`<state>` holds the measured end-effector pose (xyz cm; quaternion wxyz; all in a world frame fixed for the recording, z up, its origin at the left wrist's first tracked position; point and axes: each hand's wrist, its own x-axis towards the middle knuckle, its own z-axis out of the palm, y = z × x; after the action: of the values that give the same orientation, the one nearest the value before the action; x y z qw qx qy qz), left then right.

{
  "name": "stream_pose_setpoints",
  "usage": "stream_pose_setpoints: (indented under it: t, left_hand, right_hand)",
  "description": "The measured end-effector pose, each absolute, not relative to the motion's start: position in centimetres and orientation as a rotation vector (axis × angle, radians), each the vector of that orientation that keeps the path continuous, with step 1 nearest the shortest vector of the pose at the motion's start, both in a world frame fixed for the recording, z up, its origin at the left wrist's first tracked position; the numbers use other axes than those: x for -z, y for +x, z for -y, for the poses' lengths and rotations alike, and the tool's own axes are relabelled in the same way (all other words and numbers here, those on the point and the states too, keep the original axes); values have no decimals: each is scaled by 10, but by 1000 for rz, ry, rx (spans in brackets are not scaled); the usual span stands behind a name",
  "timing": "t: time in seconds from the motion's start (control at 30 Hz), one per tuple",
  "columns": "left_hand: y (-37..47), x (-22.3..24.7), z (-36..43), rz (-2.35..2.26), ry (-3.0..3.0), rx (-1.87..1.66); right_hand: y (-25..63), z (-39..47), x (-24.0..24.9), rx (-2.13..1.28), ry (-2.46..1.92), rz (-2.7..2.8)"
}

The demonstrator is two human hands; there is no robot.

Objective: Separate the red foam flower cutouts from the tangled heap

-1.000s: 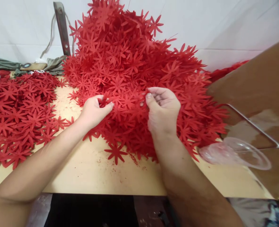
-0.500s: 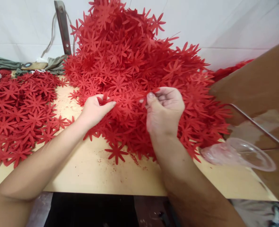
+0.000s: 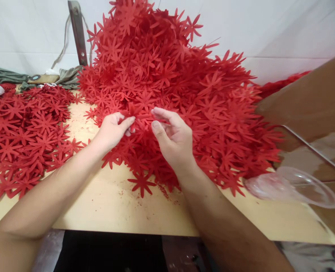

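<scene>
A tall heap of red star-shaped petal pieces (image 3: 162, 75) rises against the wall. In front of it, my left hand (image 3: 117, 128) pinches a red petal piece (image 3: 132, 111) between thumb and fingers. Just to the right, my right hand (image 3: 174, 138) has its thumb and fingers apart, with nothing seen between them. Its fingertips are close to the piece in my left hand. A lower pile of the same red pieces (image 3: 28, 128) lies at the left. One single red piece (image 3: 141, 184) rests on the table before the heap.
The pale table (image 3: 107, 211) has its front edge near me. At the right stand a brown cardboard box (image 3: 312, 98) and a clear plastic container (image 3: 272, 186). A metal bracket (image 3: 78, 34) and grey-green cloth (image 3: 5, 74) are at the back left.
My right hand has moved left, towards my left hand, and its fingers have parted from the red piece they were at. My left hand keeps its pinch in nearly the same place.
</scene>
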<state>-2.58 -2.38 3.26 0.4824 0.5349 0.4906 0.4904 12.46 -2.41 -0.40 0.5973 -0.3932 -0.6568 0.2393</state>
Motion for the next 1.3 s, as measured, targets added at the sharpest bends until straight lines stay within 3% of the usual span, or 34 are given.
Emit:
stream_pose_setpoints:
  t: [0.23, 0.57, 1.1, 1.3]
  left_hand:
    - [-15, -25, 31, -1022, 1365, -1124]
    - [-23, -36, 28, -1109, 1214, -1083]
    - [-23, -30, 26, -1136, 1407, -1100]
    - [-21, -30, 28, -1136, 1425, -1115]
  right_hand:
    - [119, 28, -1, -959, -832, 1413]
    - [143, 3, 6, -893, -874, 1122]
    - [126, 25, -2, -990, -749, 1375]
    - [124, 25, 0, -995, -902, 1299]
